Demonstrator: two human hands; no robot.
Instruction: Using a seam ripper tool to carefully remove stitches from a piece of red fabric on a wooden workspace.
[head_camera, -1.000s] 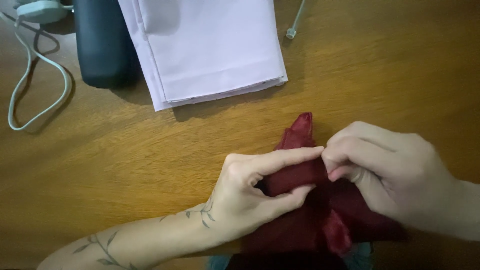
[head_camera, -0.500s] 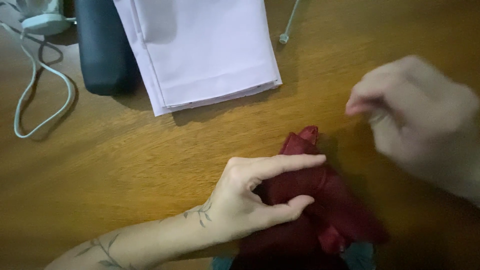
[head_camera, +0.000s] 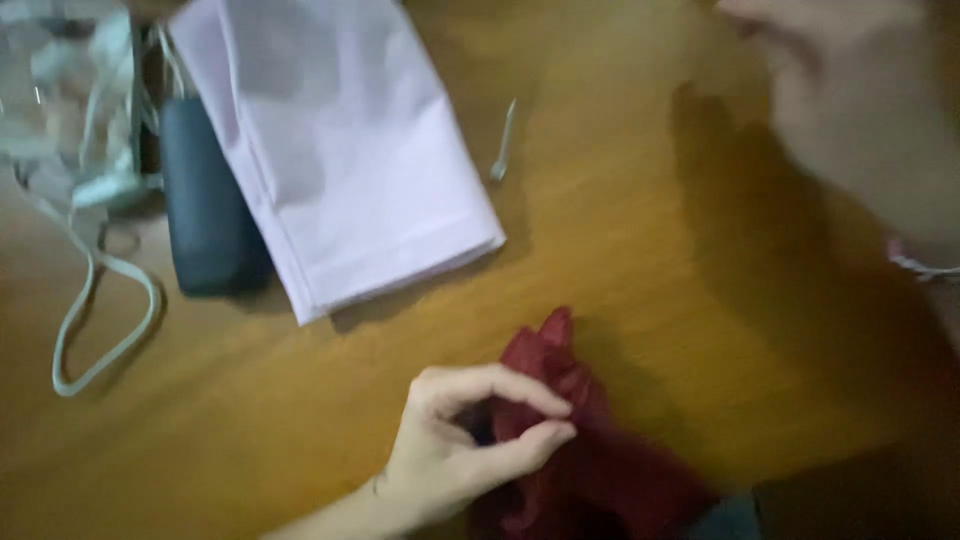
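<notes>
A crumpled dark red piece of paper or fabric (head_camera: 590, 450) lies on the wooden table (head_camera: 640, 250) near the front edge. My left hand (head_camera: 470, 440) pinches its left side between thumb and forefinger. My right hand (head_camera: 850, 110) is raised at the upper right, blurred, well away from the red piece, and nothing shows in it; whether its fingers are apart is unclear.
A folded stack of pale lilac sheets (head_camera: 340, 150) lies at the back. Left of it sit a dark blue-grey case (head_camera: 210, 210), a white looping cable (head_camera: 100, 300) and a clear bag (head_camera: 60, 90). A small white stick (head_camera: 503, 140) lies behind the sheets.
My right hand has let go of the red piece and lifted up to the right. My left hand's fingers curled into a pinch on it. The view shifted, so everything sits further right.
</notes>
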